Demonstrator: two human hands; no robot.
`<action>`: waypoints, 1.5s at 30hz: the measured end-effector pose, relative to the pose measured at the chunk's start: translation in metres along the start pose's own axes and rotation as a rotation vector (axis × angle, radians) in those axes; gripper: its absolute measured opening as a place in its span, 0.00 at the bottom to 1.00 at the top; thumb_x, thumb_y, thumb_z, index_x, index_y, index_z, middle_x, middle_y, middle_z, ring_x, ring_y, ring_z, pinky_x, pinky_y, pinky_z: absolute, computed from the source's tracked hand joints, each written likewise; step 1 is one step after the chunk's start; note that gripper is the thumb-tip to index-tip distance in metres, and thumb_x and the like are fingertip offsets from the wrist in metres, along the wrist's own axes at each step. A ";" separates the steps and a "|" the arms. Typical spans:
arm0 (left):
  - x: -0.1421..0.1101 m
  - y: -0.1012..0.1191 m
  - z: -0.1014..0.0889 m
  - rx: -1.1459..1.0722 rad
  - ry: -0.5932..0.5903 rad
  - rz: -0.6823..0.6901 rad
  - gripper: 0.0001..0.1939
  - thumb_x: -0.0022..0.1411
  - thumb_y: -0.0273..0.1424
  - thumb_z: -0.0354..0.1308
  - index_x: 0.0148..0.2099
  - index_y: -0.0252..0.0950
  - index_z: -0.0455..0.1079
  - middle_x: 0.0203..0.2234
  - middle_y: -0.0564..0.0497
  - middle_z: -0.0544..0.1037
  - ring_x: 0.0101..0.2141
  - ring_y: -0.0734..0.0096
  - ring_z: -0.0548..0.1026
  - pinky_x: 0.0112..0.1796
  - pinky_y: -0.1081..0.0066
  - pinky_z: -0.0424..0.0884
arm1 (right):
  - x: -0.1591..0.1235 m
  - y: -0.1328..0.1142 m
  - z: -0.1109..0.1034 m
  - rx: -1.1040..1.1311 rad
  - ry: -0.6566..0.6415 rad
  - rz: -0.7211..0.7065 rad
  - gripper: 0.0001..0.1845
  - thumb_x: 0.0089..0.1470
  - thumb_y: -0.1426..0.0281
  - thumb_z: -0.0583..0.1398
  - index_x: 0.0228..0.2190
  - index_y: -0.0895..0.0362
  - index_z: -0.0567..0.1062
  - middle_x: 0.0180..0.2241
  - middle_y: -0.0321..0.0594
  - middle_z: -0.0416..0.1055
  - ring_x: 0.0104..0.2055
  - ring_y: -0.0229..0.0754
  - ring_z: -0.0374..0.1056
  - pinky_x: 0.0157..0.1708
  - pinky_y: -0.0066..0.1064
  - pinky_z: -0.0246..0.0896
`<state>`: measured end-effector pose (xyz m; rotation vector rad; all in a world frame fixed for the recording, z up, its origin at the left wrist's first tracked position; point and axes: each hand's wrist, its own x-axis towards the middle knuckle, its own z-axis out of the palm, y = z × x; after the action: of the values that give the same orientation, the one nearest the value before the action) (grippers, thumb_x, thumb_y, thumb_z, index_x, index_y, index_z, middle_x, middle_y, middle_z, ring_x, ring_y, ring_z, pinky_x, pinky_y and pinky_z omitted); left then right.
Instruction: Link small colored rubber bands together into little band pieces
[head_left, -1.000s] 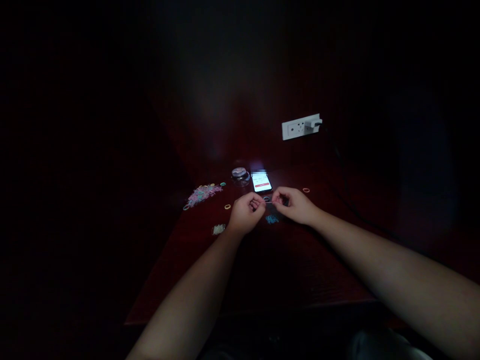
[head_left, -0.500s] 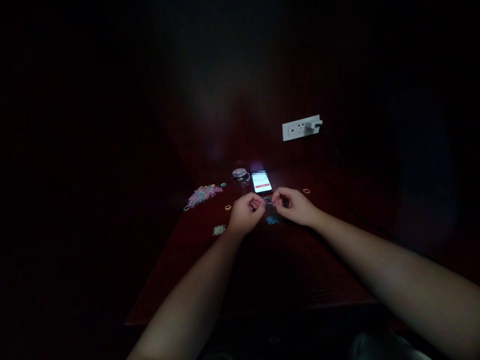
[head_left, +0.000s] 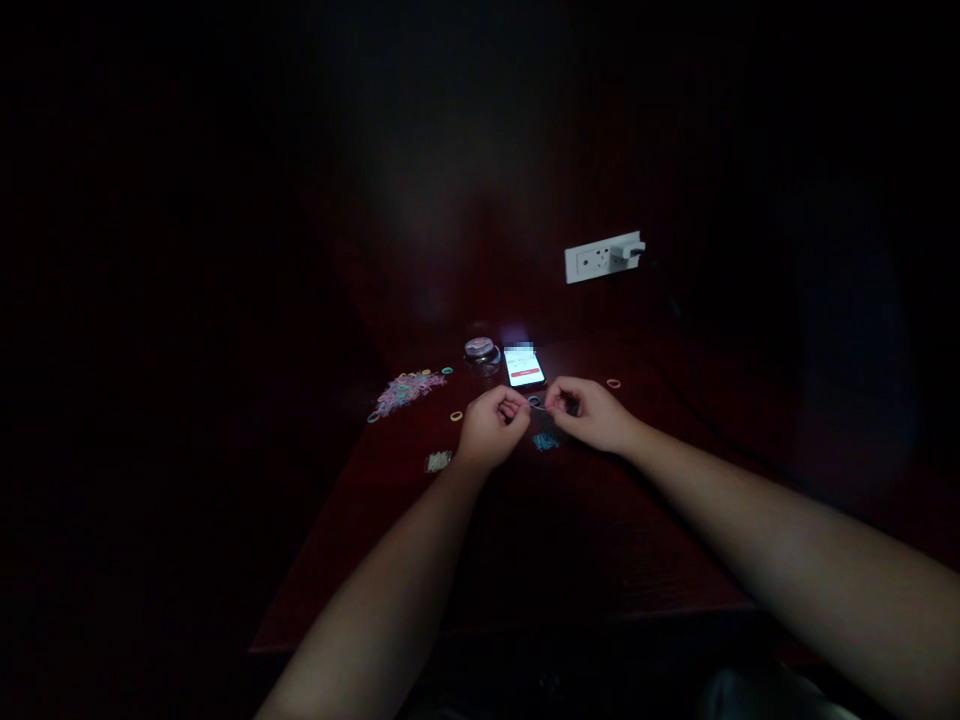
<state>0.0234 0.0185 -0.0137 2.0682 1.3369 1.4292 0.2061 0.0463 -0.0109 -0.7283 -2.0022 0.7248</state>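
Observation:
The scene is very dark. My left hand (head_left: 491,428) and my right hand (head_left: 592,412) are held close together above a dark red table (head_left: 540,540), both with fingers pinched. A thin strand (head_left: 535,405) seems to run between the two pinches; what it is I cannot make out. A small dark ring (head_left: 534,400) lies just behind the gap between the hands. A small blue cluster (head_left: 544,440) lies on the table below the hands.
A lit phone (head_left: 523,367) lies behind the hands, beside a small round container (head_left: 481,350). A heap of pastel loops (head_left: 405,388) lies left, with single loops (head_left: 455,415) and a whitish cluster (head_left: 438,460) nearby. A wall socket (head_left: 600,259) holds a plug with a cable.
Nothing has visibly changed apart from a slight shift of the view; both hands stay pinched together in the same place.

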 end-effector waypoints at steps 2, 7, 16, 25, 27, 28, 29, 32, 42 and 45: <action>0.000 -0.001 0.000 -0.005 0.003 0.000 0.03 0.54 0.27 0.57 0.31 0.33 0.71 0.23 0.53 0.73 0.24 0.78 0.68 0.27 0.77 0.64 | 0.000 0.001 0.000 0.005 -0.005 0.005 0.01 0.47 0.74 0.58 0.27 0.58 0.70 0.23 0.35 0.66 0.24 0.34 0.60 0.24 0.26 0.56; 0.001 -0.001 0.001 -0.005 0.002 -0.006 0.04 0.54 0.28 0.57 0.31 0.33 0.71 0.23 0.53 0.73 0.25 0.78 0.68 0.27 0.77 0.64 | -0.001 0.000 0.000 0.019 -0.019 0.017 0.02 0.48 0.72 0.59 0.27 0.59 0.70 0.23 0.35 0.66 0.24 0.34 0.60 0.24 0.26 0.57; 0.001 -0.001 0.001 -0.019 -0.020 -0.018 0.03 0.54 0.28 0.57 0.31 0.33 0.71 0.23 0.52 0.73 0.24 0.77 0.68 0.26 0.77 0.64 | -0.002 -0.007 0.003 0.059 -0.051 0.039 0.06 0.47 0.71 0.61 0.30 0.59 0.71 0.22 0.33 0.64 0.24 0.33 0.58 0.23 0.25 0.55; 0.000 -0.003 0.002 -0.036 -0.019 -0.019 0.04 0.54 0.29 0.57 0.32 0.33 0.71 0.23 0.52 0.73 0.24 0.77 0.68 0.26 0.77 0.64 | -0.003 -0.009 0.002 0.083 -0.056 -0.016 0.05 0.49 0.71 0.60 0.31 0.58 0.71 0.24 0.35 0.65 0.25 0.34 0.59 0.26 0.26 0.58; 0.000 -0.002 0.002 -0.038 -0.021 -0.022 0.04 0.54 0.29 0.57 0.32 0.33 0.71 0.23 0.52 0.73 0.25 0.77 0.68 0.26 0.77 0.64 | -0.003 -0.008 0.002 0.090 -0.056 -0.023 0.05 0.49 0.71 0.60 0.31 0.58 0.71 0.25 0.35 0.65 0.26 0.34 0.59 0.26 0.27 0.58; 0.000 -0.002 0.002 -0.036 -0.023 -0.021 0.04 0.54 0.29 0.57 0.31 0.33 0.71 0.23 0.52 0.73 0.25 0.77 0.68 0.26 0.77 0.64 | -0.003 -0.007 0.002 0.093 -0.055 -0.023 0.05 0.49 0.71 0.60 0.31 0.58 0.71 0.25 0.35 0.65 0.26 0.34 0.59 0.26 0.27 0.58; 0.000 -0.002 0.002 -0.033 -0.024 -0.019 0.04 0.54 0.29 0.57 0.31 0.33 0.71 0.23 0.52 0.73 0.25 0.77 0.68 0.27 0.77 0.64 | -0.003 -0.007 0.002 0.096 -0.055 -0.019 0.05 0.49 0.71 0.60 0.31 0.58 0.71 0.25 0.35 0.65 0.26 0.34 0.59 0.26 0.27 0.57; 0.000 -0.001 0.002 -0.029 -0.031 -0.009 0.04 0.54 0.29 0.57 0.31 0.33 0.71 0.23 0.53 0.73 0.25 0.77 0.68 0.27 0.77 0.64 | -0.003 -0.006 0.002 0.093 -0.059 -0.008 0.05 0.49 0.71 0.59 0.31 0.58 0.71 0.25 0.35 0.65 0.26 0.34 0.59 0.26 0.27 0.57; 0.000 0.000 0.000 -0.025 -0.054 -0.005 0.03 0.54 0.27 0.57 0.31 0.33 0.70 0.24 0.53 0.73 0.25 0.77 0.68 0.27 0.77 0.64 | -0.001 0.002 0.002 0.055 -0.027 -0.017 0.03 0.51 0.72 0.58 0.31 0.59 0.71 0.26 0.36 0.65 0.26 0.35 0.59 0.26 0.27 0.57; 0.000 0.000 0.000 -0.014 -0.055 -0.008 0.03 0.54 0.27 0.56 0.31 0.33 0.70 0.24 0.53 0.73 0.25 0.78 0.68 0.26 0.77 0.63 | -0.001 0.003 0.002 0.043 -0.024 -0.001 0.03 0.51 0.72 0.57 0.30 0.59 0.71 0.25 0.36 0.65 0.26 0.35 0.59 0.26 0.27 0.56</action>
<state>0.0235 0.0185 -0.0145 2.0757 1.3079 1.3640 0.2053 0.0475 -0.0146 -0.6962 -2.0025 0.7767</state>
